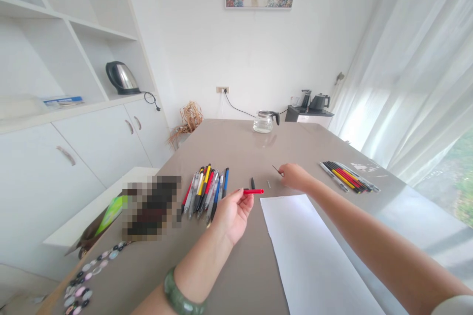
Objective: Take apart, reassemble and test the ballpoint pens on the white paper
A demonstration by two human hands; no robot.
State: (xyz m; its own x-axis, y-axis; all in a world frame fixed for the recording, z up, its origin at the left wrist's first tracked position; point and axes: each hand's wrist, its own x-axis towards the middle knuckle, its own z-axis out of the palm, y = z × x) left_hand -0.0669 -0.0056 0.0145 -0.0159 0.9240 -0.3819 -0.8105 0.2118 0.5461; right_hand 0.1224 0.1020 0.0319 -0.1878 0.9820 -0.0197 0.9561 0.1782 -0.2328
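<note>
My left hand [236, 214] pinches a red pen barrel [255, 191] between thumb and fingers, above the table left of the white paper [310, 251]. Past the paper's far edge, my right hand [294, 177] is closed on a thin dark stick like a pen refill [278, 171]; its lower end is hidden by the fingers. Between the hands lie a short black pen part [253, 183] and a small greyish piece, perhaps a spring [268, 184]. A loose pile of mixed pens [207, 189] is beyond my left hand. More pens [349, 176] lie side by side at the right.
A glass pot [263, 122] stands at the table's far end. On the left edge are a blurred-out object [151, 209] and a beaded strap [79, 280]. A steel kettle [123, 78] sits on the shelf; white curtains [410, 59] hang at the right.
</note>
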